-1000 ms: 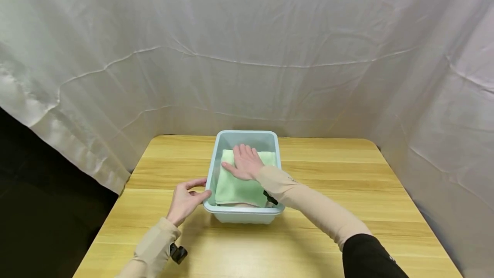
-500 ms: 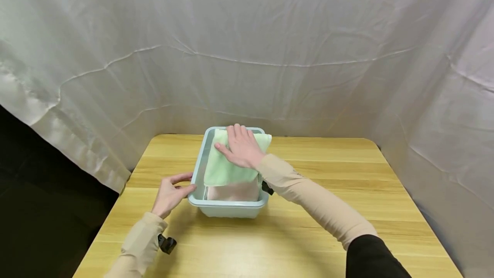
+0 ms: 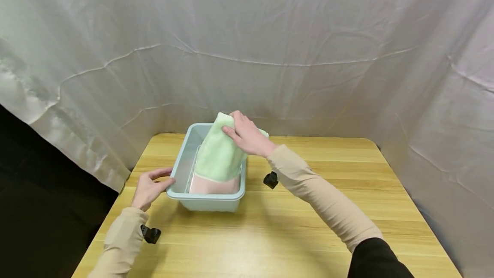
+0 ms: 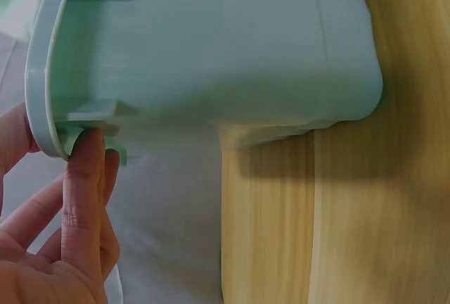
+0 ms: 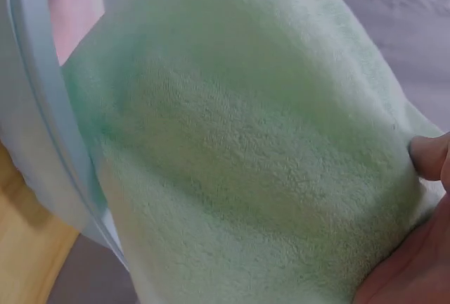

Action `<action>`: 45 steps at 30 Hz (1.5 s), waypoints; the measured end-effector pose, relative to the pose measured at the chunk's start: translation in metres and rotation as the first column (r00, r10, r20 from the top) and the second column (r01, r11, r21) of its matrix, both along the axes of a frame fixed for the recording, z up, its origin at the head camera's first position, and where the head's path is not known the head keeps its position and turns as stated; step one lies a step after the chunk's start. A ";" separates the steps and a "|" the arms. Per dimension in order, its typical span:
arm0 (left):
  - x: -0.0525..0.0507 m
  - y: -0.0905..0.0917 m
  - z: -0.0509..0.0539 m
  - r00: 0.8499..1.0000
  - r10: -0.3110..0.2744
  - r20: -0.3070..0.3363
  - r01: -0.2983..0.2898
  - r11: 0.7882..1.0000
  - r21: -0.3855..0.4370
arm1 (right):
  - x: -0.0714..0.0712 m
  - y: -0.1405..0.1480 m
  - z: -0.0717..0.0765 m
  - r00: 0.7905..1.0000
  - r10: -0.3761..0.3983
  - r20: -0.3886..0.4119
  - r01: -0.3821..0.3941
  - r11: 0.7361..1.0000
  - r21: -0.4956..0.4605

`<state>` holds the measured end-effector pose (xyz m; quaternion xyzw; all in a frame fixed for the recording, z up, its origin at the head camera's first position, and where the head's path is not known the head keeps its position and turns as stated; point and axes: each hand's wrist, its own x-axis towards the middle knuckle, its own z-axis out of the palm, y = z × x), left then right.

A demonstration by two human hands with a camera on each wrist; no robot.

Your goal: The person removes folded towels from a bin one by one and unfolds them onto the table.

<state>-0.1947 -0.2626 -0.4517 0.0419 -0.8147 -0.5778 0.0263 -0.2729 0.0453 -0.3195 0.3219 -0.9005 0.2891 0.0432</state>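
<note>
A light blue plastic bin (image 3: 210, 205) stands on the table, left of its middle. My left hand (image 3: 149, 188) pinches the bin's left rim, with the thumb on one side and fingers under the edge in the left wrist view. My right hand (image 3: 250, 137) grips a pale green towel (image 3: 217, 155) near its upper edge. The towel hangs from that hand, its lower part still within the bin. Its fuzzy surface fills most of the right wrist view. Below it a folded pink cloth (image 3: 213, 186) lies in the bin, partly covered by the towel.
The wooden table (image 3: 308, 209) reaches out on both sides of the bin. A pale grey curtain (image 3: 293, 89) hangs behind and along the right side. Black fabric (image 3: 46, 200) lies to the left. A small black camera sits on each wrist.
The bin has slid left with my left hand on its rim. My right hand, earlier flat on the green towel, has gripped and raised it, uncovering pink cloth beneath.
</note>
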 end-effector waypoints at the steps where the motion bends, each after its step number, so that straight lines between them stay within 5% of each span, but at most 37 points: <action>1: 0.000 -0.004 0.000 1.000 0.007 -0.007 -0.007 1.000 0.002 | 0.000 0.002 0.003 1.000 0.019 0.014 -0.018 0.999 -0.033; 12: -0.006 -0.042 0.001 0.998 0.067 -0.019 -0.066 0.997 0.033 | 0.001 0.016 0.026 0.996 0.065 0.054 -0.052 0.977 -0.209; 20: -0.009 -0.065 0.001 0.996 0.086 -0.028 -0.086 0.996 0.004 | 0.003 0.022 0.030 0.995 0.066 0.081 -0.035 0.943 -0.332; 24: -0.010 -0.074 0.002 0.994 0.101 -0.047 -0.104 0.993 -0.047 | 0.002 0.027 0.026 0.982 0.095 0.165 -0.020 0.912 -0.410; 30: -0.012 -0.088 0.003 0.990 0.137 -0.040 -0.139 0.990 -0.037 | 0.004 0.035 0.009 0.942 0.120 0.313 0.048 0.876 -0.479; 38: -0.016 -0.097 0.003 0.987 0.150 -0.053 -0.154 0.986 -0.070 | 0.008 0.046 -0.032 0.832 0.169 0.529 0.190 0.808 -0.557; 45: -0.017 -0.100 0.006 0.982 0.181 -0.058 -0.186 0.977 -0.100 | 0.004 0.064 -0.074 0.763 0.194 0.617 0.273 0.767 -0.580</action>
